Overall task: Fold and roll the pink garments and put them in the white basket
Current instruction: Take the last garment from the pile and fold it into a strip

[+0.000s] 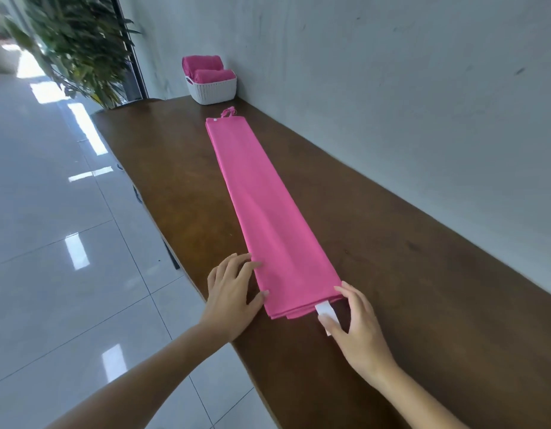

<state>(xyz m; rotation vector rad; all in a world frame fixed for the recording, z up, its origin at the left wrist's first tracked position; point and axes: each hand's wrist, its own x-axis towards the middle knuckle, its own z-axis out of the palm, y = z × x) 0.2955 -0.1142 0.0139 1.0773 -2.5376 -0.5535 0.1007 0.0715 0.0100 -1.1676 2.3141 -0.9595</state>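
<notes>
The left hand (pixel 232 294) lies open, fingers spread and fairly straight, its fingertips touching the left long edge of the folded pink garment (pixel 268 212) close to the near end, the thumb just by the near left corner. The right hand (pixel 359 325) is relaxed too: its forefinger tip rests on the near right corner of the cloth and its thumb on a white label (pixel 325 309) that sticks out from under that corner. Neither hand wraps round the fabric.

The garment is folded into a long narrow strip of several layers, lying flat and running away from the person toward the far end of the table. At its far end a small white snap (pixel 215 119) shows at the left corner and a pink cord (pixel 229 111) trails just beyond the edge.

The dark brown wooden table (pixel 407 258) is long and narrow. Its right side meets a grey wall (pixel 392 88); bare wood lies on both sides of the strip, more on the right. Its left edge curves unevenly and drops to a glossy grey tiled floor (pixel 51 243).

The white basket (pixel 213 89) stands at the far end against the wall, near the strip's far end but apart from it, holding two rolled pink garments (pixel 210 71). A leafy plant (pixel 82 44) stands beyond the table's far left corner.
</notes>
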